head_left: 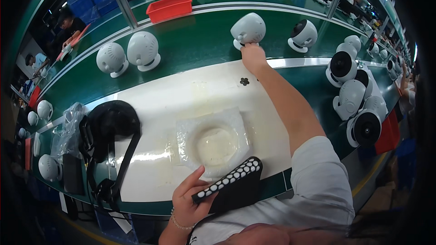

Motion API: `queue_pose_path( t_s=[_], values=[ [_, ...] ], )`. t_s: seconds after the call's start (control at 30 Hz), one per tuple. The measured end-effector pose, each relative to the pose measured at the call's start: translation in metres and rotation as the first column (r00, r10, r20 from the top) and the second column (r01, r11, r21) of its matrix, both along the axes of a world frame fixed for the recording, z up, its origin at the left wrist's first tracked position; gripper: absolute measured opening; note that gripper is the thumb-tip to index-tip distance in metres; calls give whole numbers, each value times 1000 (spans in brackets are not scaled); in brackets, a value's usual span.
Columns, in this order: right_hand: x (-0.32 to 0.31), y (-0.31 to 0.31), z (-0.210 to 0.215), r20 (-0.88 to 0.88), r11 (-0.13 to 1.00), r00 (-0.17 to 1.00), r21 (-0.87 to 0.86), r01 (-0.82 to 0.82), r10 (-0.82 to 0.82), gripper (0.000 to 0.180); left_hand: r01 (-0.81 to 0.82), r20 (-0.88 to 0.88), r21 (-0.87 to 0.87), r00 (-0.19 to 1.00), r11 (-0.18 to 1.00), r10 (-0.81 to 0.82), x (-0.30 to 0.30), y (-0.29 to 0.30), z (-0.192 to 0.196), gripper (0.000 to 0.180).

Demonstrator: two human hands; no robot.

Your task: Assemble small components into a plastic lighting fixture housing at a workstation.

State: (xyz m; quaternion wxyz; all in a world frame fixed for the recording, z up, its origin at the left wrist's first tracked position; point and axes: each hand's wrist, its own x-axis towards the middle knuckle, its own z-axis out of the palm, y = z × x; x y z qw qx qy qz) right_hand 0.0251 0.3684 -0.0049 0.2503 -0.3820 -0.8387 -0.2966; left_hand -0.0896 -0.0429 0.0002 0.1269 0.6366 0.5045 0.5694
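My right hand (254, 56) reaches far across the bench, its fingers closed at the foot of a white, round-headed device (249, 28) on the green surface. The fingertips are partly hidden by the hand itself. Close to my body, my left hand (193, 195) grips a flat black object (238, 190) edged with a band of white dots; its exact kind does not show. Just beyond that hand lies a ring-shaped pad wrapped in clear plastic (182, 140), on a white work mat (154, 90). A small dark flower-shaped piece (244, 81) rests on the mat, left of my right forearm.
Two white devices (143, 50) stand at the back left, another with a black front (303, 35) at the back right. Several more crowd the right side (352, 93). A black strapped bag (113, 122) and clear plastic bag (68, 131) lie left. A red tray (170, 8) sits behind.
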Motion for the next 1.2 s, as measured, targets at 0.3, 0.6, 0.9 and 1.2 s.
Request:
queue_pose_path(
  t_s=[0.3,0.6,0.9,1.2],
  values=[
    [145,74,-5,-177,740,823,-566,364,-539,55,-24,-55,-113,998,993,18,18,8,4,27],
    [179,68,16,-244,933,901,-104,344,-359,25,22,-8,-234,1000,972,-25,22,13,14,24],
    [90,-135,113,-884,275,451,-467,-841,-122,28,2,135,-259,990,966,34,25,4,19,28],
    [40,-220,89,-645,469,596,-387,-794,478,37,-4,442,-106,895,994,51,21,-7,15,18]
  ],
)
